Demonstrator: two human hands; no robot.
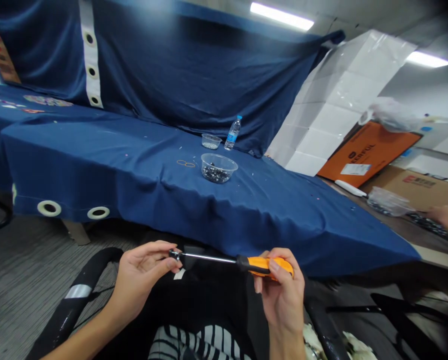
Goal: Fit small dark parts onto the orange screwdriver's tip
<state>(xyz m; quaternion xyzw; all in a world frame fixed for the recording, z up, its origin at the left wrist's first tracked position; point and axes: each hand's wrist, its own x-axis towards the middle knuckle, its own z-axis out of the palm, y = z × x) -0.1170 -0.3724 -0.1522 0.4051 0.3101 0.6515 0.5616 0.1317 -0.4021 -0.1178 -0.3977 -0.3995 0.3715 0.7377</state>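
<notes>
While the right hand (282, 282) grips an orange screwdriver (242, 262), the left hand (145, 270) pinches a small dark part (175, 255), partly hidden, at the tool's tip. Beyond, blue tablecloth (152, 150) stretches between its near edge and a clear bowl (218, 170); a co-worker's blurred hand (447, 220) is cut off.

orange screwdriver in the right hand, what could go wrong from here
The screwdriver could slip and jab the left hand, whose fingertips are close to its tip. The small dark part pinched there might drop, since it is held in front of the blue-covered table, not over it.
</notes>
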